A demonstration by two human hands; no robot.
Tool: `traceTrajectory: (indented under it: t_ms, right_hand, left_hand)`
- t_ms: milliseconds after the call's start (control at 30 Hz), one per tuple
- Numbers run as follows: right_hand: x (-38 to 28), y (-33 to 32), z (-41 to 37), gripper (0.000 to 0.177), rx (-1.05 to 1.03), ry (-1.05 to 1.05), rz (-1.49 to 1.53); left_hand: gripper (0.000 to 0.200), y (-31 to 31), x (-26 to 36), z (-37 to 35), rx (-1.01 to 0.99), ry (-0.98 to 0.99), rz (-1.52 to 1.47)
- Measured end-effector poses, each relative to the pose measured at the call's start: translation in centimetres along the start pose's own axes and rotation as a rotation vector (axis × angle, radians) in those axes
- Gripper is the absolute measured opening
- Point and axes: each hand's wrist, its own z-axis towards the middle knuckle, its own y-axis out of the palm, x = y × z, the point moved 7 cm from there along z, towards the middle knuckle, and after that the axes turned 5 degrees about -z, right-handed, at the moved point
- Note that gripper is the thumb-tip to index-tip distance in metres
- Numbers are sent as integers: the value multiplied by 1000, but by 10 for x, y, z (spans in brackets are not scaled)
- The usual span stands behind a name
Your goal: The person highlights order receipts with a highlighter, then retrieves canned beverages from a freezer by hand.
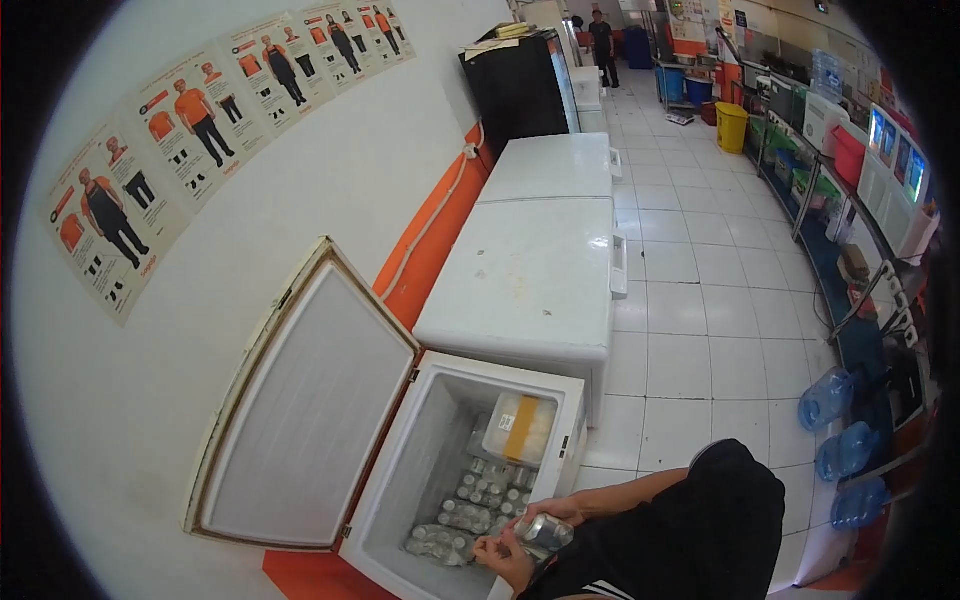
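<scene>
Right hand [563, 510] clamped on clear container [546, 535] | left hand [512, 563] curled, grip unclear | hands together at open freezer [500, 377]

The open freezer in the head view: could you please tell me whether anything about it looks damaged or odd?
Yes, the raised lid of the freezer looks discoloured: a brownish tint runs along its edge, against its paler inside. It could be grime or wear; I cannot tell which.
</scene>
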Motion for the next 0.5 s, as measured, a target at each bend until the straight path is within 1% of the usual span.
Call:
traceTrajectory:
  t_ms: [33, 67, 133, 167, 200, 267, 300, 333, 400, 433, 500]
  right_hand:
    - [-7, 9, -6, 52, 44, -30, -34]
    - [-7, 11, -6, 52, 39, -36, -17]
    - [-19, 15, -6, 53, 98, -132, 17]
    - [-23, 21, -9, 45, 113, -130, 123]
    - [-22, 16, -5, 45, 112, -132, 139]
    - [-15, 4, 3, 37, 43, 28, 114]
    - [-20, 16, -2, 32, 68, 56, 159]
    - [-20, 24, -2, 32, 64, 58, 163]
    - [-26, 27, -1, 34, 126, -2, 161]
    - [-27, 29, 3, 34, 130, -1, 158]
    - [-63, 5, -9, 43, 671, -425, -206]
  left_hand:
    - [27, 0, -8, 3, 18, -6, -30]
    - [27, 0, -15, 5, 6, -11, -16]
    - [19, 7, -9, 13, -5, 86, -95]
    - [14, 8, -17, 17, -36, 118, -133]
    - [14, 7, -9, 19, -45, 110, -123]
    - [13, 23, 13, 29, -207, 76, -171]
    - [8, 26, 25, 34, -213, 183, -202]
    - [8, 27, 28, 35, -212, 180, -196]
    - [29, 24, 26, 37, -150, 7, -283]
    - [29, 23, 28, 33, -147, 6, -288]
    - [61, 42, 39, 16, -432, 106, -268]
